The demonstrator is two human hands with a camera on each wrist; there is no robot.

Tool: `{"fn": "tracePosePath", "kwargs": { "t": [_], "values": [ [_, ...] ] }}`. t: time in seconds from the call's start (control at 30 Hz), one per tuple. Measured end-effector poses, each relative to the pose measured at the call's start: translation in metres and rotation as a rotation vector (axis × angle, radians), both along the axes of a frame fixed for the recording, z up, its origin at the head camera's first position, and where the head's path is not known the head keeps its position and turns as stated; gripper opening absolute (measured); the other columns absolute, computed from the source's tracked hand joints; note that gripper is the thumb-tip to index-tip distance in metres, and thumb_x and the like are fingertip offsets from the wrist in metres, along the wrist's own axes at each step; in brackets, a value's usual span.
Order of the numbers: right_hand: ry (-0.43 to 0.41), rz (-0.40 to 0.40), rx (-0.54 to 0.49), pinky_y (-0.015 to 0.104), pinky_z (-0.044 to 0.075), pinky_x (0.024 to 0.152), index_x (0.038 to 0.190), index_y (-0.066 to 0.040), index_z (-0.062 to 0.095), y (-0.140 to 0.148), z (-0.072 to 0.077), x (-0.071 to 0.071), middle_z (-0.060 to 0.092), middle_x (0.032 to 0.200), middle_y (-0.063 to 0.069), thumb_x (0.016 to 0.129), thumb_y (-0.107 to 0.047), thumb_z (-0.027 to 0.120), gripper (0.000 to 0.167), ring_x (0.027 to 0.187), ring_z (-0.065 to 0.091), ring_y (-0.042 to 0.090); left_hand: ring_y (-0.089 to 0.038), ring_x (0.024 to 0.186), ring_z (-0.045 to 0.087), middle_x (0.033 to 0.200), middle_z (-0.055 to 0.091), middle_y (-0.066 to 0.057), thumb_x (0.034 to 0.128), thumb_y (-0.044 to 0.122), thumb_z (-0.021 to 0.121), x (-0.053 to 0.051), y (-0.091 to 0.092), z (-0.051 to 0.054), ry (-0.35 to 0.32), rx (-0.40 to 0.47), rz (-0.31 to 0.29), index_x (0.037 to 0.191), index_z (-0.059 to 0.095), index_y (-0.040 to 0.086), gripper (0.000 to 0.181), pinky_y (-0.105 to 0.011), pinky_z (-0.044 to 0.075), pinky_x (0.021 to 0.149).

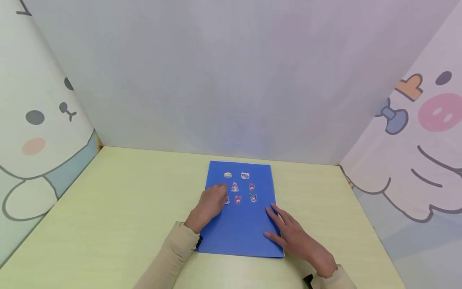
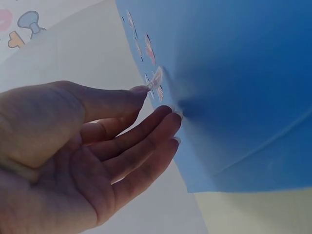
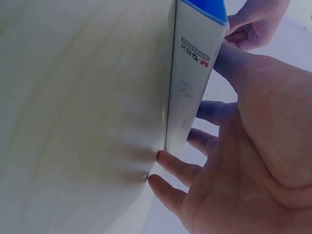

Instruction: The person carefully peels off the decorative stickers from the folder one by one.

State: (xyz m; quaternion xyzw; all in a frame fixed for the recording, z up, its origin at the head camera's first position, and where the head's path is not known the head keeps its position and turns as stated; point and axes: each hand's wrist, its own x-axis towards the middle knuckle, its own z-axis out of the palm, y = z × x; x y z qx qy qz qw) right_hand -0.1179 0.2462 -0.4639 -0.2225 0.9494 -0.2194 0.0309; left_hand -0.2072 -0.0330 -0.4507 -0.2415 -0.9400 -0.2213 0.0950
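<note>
A blue file folder (image 1: 238, 237) lies flat on the table, with several small cartoon stickers (image 1: 235, 187) on the upper part of its cover. Over the folder's left side, my left hand (image 1: 213, 198) pinches a small sticker (image 2: 156, 78) between thumb and forefinger; its other fingers are bent near the cover. Whether that sticker is fully stuck down cannot be told. My right hand (image 1: 292, 233) rests along the right edge with its fingers spread. In the right wrist view, its fingertips touch the folder's white spine (image 3: 192, 73) and the table beside it.
The pale yellow table (image 1: 126, 208) extends on both sides of the folder. A plain grey-white wall (image 1: 231, 80) rises behind it. Cartoon-printed panels (image 1: 36, 140) stand at left and right.
</note>
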Motion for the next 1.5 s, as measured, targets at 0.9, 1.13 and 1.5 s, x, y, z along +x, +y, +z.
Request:
{"fn": "tracePosePath", "kwargs": {
  "t": [0.9,1.13,1.5],
  "values": [
    [-0.061,0.004,-0.005,0.068,0.031,0.111,0.159,-0.004,0.034,0.0,0.002,-0.002,0.026,0.164,0.024,0.104,-0.038,0.061,0.071,0.147,0.031,0.048,-0.019,0.057,0.049,0.067,0.048,-0.006,0.0977,0.001,0.066,-0.007,-0.024,0.01,-0.108,0.018,0.043,0.083,0.054,0.004,0.02,-0.032,0.041,0.051],
    [-0.074,0.004,0.006,0.069,0.03,0.111,0.16,-0.004,0.034,0.001,0.007,0.0,0.026,0.164,0.024,0.104,-0.038,0.06,0.07,0.146,0.031,0.049,-0.019,0.061,0.052,0.07,0.051,-0.006,0.0978,0.001,0.065,-0.011,-0.043,0.009,-0.167,0.028,0.101,0.083,0.052,0.004,0.02,-0.034,0.044,0.054],
    [-0.061,0.009,0.008,0.068,0.032,0.111,0.159,-0.003,0.035,0.002,0.006,0.0,0.028,0.163,0.024,0.104,-0.039,0.06,0.07,0.145,0.034,0.048,-0.029,0.065,0.062,0.075,0.061,-0.01,0.0961,-0.003,0.063,-0.014,-0.069,0.013,-0.213,0.001,0.141,0.084,0.055,0.001,0.016,-0.04,0.051,0.06]
  ]
}}
